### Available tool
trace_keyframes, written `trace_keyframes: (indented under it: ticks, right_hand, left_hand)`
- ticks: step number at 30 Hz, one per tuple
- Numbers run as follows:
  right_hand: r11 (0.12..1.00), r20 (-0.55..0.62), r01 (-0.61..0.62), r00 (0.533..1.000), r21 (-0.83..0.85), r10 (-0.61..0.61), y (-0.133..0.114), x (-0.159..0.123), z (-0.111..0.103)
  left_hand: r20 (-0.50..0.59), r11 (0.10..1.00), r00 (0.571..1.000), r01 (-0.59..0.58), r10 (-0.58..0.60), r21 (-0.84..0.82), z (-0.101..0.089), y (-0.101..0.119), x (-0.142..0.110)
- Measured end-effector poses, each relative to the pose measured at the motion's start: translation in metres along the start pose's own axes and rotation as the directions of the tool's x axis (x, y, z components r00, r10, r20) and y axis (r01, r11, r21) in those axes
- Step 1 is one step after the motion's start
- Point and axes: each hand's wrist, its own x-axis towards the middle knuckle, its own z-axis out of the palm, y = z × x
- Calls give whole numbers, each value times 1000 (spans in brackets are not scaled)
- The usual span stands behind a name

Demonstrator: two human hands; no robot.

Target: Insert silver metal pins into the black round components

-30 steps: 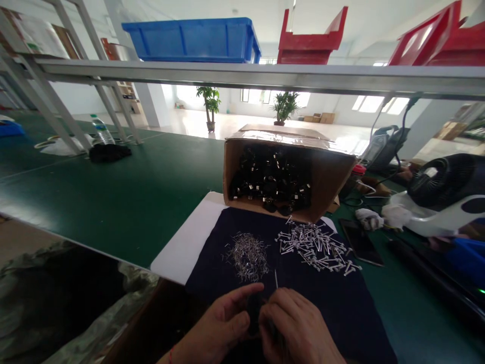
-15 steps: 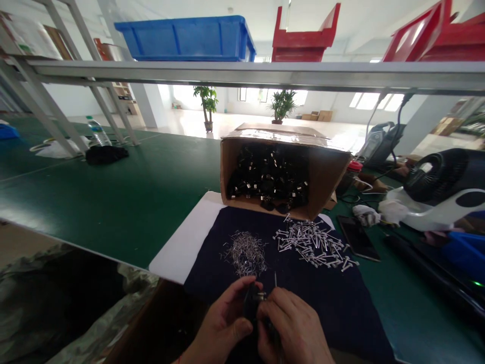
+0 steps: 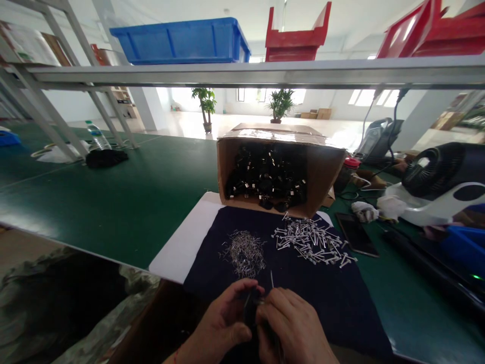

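**Holding a small black part [image 3: 249,306] above the near edge of our bench [image 3: 113,202]**

With our left hand [image 3: 220,323] we have the part between the thumb and the curved fingers, in a narrow grip. The fingers of our right hand [image 3: 293,321] are closed together around a thin metal rod [image 3: 272,279], whose tip stands up beyond the knuckles. The place where these fingers meet the part is hidden, so we cannot tell if they also pinch a smaller piece.

In our judgement, the first danger is a slip: if the thumb presses unevenly, the part may turn and drop over the near edge of the bench. Also, the free tip of the rod could prick our left index finger if the hands come closer. On the dark cloth [image 3: 337,303], the heap of bent pins [image 3: 244,253] lies just ahead of the left hand; a careless push forward would scatter it toward the headed pins [image 3: 310,241] and mix them.
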Motion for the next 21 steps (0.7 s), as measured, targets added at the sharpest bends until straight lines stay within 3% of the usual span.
trace_keyframes:
  ticks: [8,14,17,21]
  right_hand:
    - [1000,-28,-24,999,-10,24,-3,-10,-1]
    - [991,34,51,998,-126,-47,-1,-9,-11]
    - [982,74,87,994,-165,-75,0,-6,-15]
    - [992,89,37,996,-119,-26,2,-4,-15]
  left_hand:
    - [-68,999,997,-38,37,-11,8,-11,-2]
    - [-72,948,981,153,-180,-278,21,-14,-2]
    - [-104,958,979,144,-174,-247,23,-13,-1]
    - [-143,990,984,87,-103,-111,17,-18,-1]
